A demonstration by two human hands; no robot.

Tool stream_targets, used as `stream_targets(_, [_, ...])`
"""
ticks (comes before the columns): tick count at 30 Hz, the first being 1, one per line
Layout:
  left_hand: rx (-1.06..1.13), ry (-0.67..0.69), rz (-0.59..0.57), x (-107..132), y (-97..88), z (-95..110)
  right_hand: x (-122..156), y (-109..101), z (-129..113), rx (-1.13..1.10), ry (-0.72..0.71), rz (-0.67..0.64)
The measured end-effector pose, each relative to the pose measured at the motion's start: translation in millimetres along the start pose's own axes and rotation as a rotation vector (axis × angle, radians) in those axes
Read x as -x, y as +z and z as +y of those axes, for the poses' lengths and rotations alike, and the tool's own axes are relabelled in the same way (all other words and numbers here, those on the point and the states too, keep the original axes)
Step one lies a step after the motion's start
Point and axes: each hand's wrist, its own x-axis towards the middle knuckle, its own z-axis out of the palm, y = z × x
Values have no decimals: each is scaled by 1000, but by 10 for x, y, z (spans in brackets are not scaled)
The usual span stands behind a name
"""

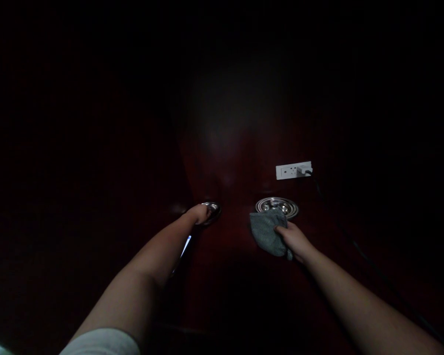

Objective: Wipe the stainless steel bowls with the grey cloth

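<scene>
The scene is very dark, over a dark red wooden surface (229,148). My left hand (200,214) reaches forward and is closed on the rim of a small shiny metal dish (213,209). My right hand (294,240) grips a grey cloth (268,231), which hangs just in front of a second round metal dish (277,205). The cloth covers that dish's near edge.
A white power strip (289,171) lies beyond the right dish with a white plug in it, and a dark cable (355,246) runs from it toward the right. A thin bright strip (186,245) shows beside my left forearm. Everything else is in darkness.
</scene>
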Motion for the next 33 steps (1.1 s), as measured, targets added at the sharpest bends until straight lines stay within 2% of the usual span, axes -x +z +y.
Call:
stream_targets(6, [46,-35,87,-8,-88,2,6,-17,-34,-77,49,17])
stream_targets(12, [221,-1,332,58,-380,33,33,-10,-85,-154,29,11])
stream_targets(16, [393,66,508,137,-588,177,19,-5,-97,-188,-8,53])
stream_targets(19, [545,113,606,235,-588,371,-19,-23,-86,-197,-61,119])
stream_targets(20, [742,154,640,278,-544,452,-31,-34,-88,-182,-82,149])
stream_targets(22, [1115,188,630,374,-395,630,-45,-58,-108,-133,-127,219])
stream_targets(26, [1748,93,418,545,53,981,-26,-106,-192,-67,-250,317])
stream_targets(28, [1934,-19,373,585,285,1120,-4,-120,-225,-45,-302,362])
stream_targets(30, [2014,-122,300,589,492,1225,14,-126,-235,-10,-326,379])
stream_targets(33, [2092,-260,243,553,733,1318,27,-123,-214,25,-353,324])
